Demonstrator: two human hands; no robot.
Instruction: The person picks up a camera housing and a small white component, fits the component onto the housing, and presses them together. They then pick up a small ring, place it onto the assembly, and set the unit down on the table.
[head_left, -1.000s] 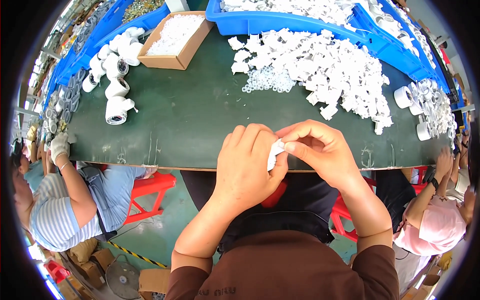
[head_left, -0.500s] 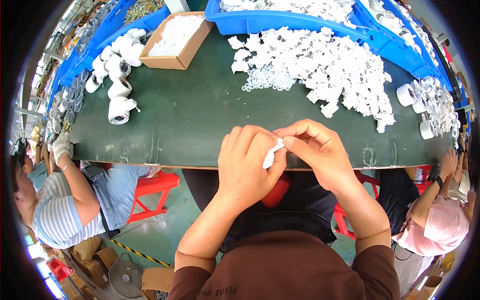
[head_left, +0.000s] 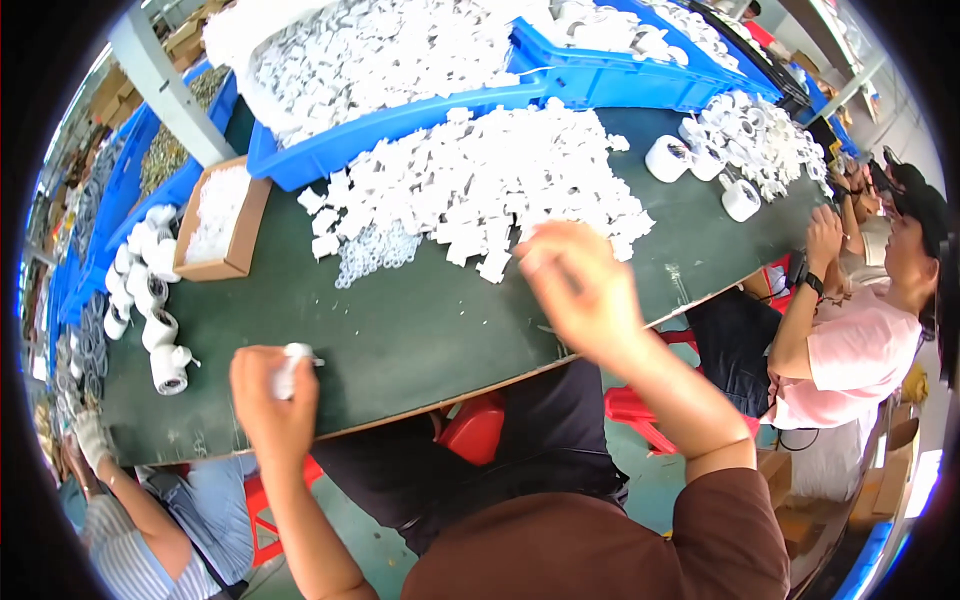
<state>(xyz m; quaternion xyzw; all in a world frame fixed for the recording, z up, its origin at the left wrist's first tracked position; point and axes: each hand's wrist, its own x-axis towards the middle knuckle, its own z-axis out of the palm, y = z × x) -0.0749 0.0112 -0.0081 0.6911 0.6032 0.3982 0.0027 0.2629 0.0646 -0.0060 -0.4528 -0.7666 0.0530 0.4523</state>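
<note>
My left hand (head_left: pixel 272 405) is closed around a small white plastic part (head_left: pixel 292 372) above the table's near edge. Part of that piece is hidden by the fingers. Farther right, my right hand (head_left: pixel 585 290) is stretched over the table, blurred by motion. Its thumb and fingers are apart, and I see nothing between them. The fingertips are next to the front of a big heap of white plastic fittings (head_left: pixel 500 190). Small clear rings (head_left: pixel 375 252) lie in a cluster at the left of that heap.
A blue bin (head_left: pixel 400 125) of white parts stands behind the heap. At left are a cardboard box (head_left: pixel 240 250) of translucent pieces and several white round housings (head_left: pixel 160 330). More housings (head_left: pixel 740 198) lie at right. People sit on both sides.
My hands were together on the white part; now they are apart. The left has gone left with the part, the right toward the heap. The view has turned to the right.
</note>
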